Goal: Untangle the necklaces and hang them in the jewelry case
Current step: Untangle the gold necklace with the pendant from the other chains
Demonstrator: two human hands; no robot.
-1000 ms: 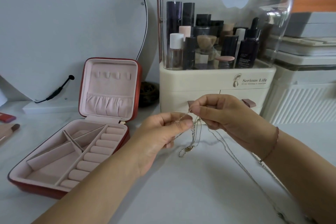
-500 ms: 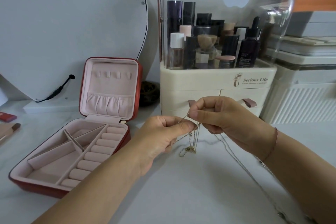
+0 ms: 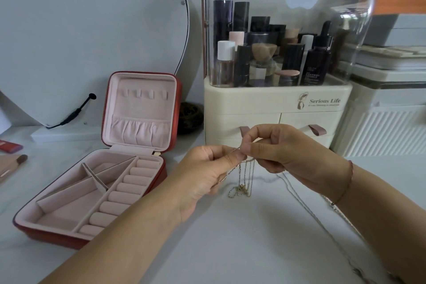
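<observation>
L hand (image 3: 202,173): thumb + forefinger pinched on a fine gold strand, other fingers curled under. R hand (image 3: 283,152): thumb + forefinger likewise pinched on the strands, right beside L thumb, tips nearly meeting. Both held above the desk (image 3: 242,249), in front of the organiser drawers.

Necklaces (image 3: 244,177): thin gold chains, bunched at the pinch pt, hanging in several loops between the hands. Lowest loop w/ small gold clasp or charm at about desk level; cannot tell if touching. One strand running down-left under L palm. Separate silver-looking chain (image 3: 304,207) trailing from below R hand across desk toward lower R, passing under R forearm. Thin bracelet (image 3: 345,187) on R wrist.

Jewelry case (image 3: 143,104): red outside, pink lining, open on desk just L of L forearm, lid upright. Row of small tabs near lid top, gathered pocket below. Base w/ ring rolls along R side, divided compartments on L.

Behind hands: cream cosmetics organiser (image 3: 276,104) w/ clear domed cover, bottles + tubes inside, "Serious Life" on front, pink pull tabs on drawers. Small dark bowl (image 3: 191,117) between case lid and organiser. Round mirror (image 3: 92,30) rear L. Makeup brush (image 3: 22,160) + flat red item (image 3: 10,145) at far L edge. White ribbed box (image 3: 387,131) far R.
</observation>
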